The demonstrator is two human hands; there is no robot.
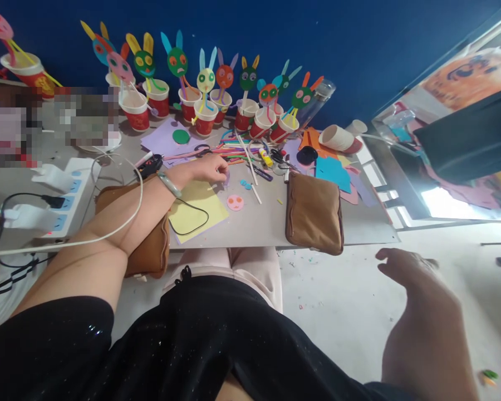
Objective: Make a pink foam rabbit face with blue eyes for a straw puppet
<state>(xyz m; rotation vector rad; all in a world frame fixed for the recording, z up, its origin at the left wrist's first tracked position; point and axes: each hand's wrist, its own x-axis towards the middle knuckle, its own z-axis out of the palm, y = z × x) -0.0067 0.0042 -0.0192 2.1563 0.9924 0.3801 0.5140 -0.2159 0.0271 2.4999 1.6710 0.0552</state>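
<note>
My left hand [211, 168] is over the table with its fingers curled, closed on a small purple paper piece [227, 179] that shows just below the fingertips. Under the wrist lies a yellow paper sheet [200, 207] with a thin black cord across it. A pink paper face [235, 203] with orange eyes rests just right of that sheet, near blue paper cutouts [245, 184]. Off the table's right end, above the floor, my right hand [409, 268] is raised; its fingers look bent but apart, and nothing shows in them.
Red-and-white paper cups [204, 123] with rabbit-faced figures line the blue wall. A brown pouch [315, 211] overhangs the front edge; another [152, 245] is under my left forearm. Scissors [279, 157], a glue stick [265, 157], coloured papers [333, 174] and a power strip [70, 195] lie about.
</note>
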